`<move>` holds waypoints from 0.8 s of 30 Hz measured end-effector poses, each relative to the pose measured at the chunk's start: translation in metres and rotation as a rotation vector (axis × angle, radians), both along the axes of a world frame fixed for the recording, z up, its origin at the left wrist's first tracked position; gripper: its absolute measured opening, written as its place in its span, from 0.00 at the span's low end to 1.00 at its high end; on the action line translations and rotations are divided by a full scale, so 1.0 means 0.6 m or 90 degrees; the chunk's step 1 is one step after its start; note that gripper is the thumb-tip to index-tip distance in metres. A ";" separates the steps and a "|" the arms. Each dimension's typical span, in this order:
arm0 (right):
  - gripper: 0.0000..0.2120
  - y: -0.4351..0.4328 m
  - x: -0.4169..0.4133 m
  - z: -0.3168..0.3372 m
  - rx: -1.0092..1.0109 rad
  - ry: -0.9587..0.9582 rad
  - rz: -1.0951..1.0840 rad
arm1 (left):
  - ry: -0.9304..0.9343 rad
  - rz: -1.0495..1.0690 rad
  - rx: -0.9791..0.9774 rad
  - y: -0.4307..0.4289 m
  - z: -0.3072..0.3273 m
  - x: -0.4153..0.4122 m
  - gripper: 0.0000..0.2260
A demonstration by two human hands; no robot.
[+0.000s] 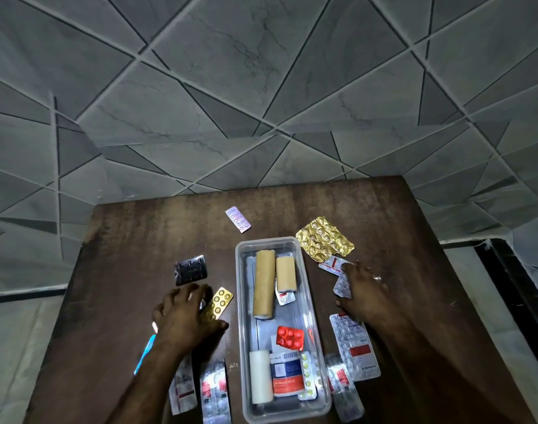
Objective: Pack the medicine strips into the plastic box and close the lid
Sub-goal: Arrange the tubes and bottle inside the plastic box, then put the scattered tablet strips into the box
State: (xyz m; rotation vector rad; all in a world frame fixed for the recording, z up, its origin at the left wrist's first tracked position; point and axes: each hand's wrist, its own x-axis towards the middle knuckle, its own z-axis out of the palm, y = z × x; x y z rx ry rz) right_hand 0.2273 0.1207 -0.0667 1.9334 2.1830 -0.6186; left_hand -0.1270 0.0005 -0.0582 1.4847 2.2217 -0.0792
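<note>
Gold strip (221, 302) partly under left hand (185, 315)

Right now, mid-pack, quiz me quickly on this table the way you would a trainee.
1. True or false: the red strip lies inside the plastic box.
2. Where does the yellow strip under the left hand lie? A. left of the box B. right of the box C. inside the box
3. How many tan rolls lie in the box?
Key: 1 true; 2 A; 3 two.
</note>
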 end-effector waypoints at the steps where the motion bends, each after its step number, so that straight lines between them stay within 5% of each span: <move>1: 0.40 0.001 -0.002 0.001 -0.001 -0.003 -0.001 | 0.013 -0.009 -0.008 0.002 0.001 0.006 0.37; 13: 0.41 -0.005 -0.006 0.035 0.010 0.041 -0.030 | 0.038 0.015 0.029 0.015 -0.009 0.026 0.13; 24: 0.42 -0.029 -0.029 0.067 0.021 0.113 -0.023 | 0.016 0.070 -0.051 0.039 0.007 0.024 0.20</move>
